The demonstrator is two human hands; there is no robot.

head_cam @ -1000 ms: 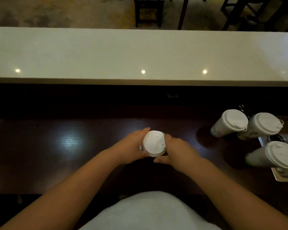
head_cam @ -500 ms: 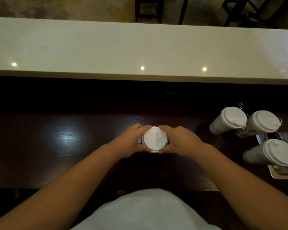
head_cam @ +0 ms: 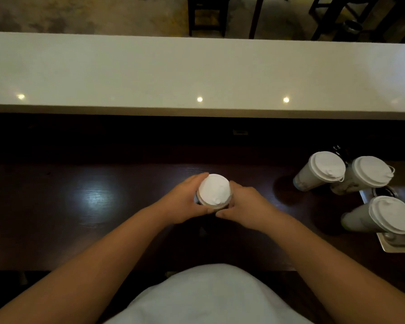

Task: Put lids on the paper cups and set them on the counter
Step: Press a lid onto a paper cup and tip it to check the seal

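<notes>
Both hands, the left hand (head_cam: 185, 202) and the right hand (head_cam: 243, 204), wrap around a paper cup (head_cam: 212, 205) standing on the dark tabletop (head_cam: 80, 206), its white lid (head_cam: 213, 189) on top. Three lidded cups (head_cam: 323, 170) stand well apart to the right. The cup looks light and crushable; gripping near the stiffer rim seems safest.

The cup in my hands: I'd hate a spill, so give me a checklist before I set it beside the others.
1. Lid covers the cup's mouth: ok.
2. Lid snapped down all round: cannot tell, the hands hide the rim.
3. Left hand and right hand both grip the cup: ok.
4. Bare dark worktop between it and the three lidded cups: ok.
5. Those three upright: ok.
6. Light counter bare: ok.
</notes>
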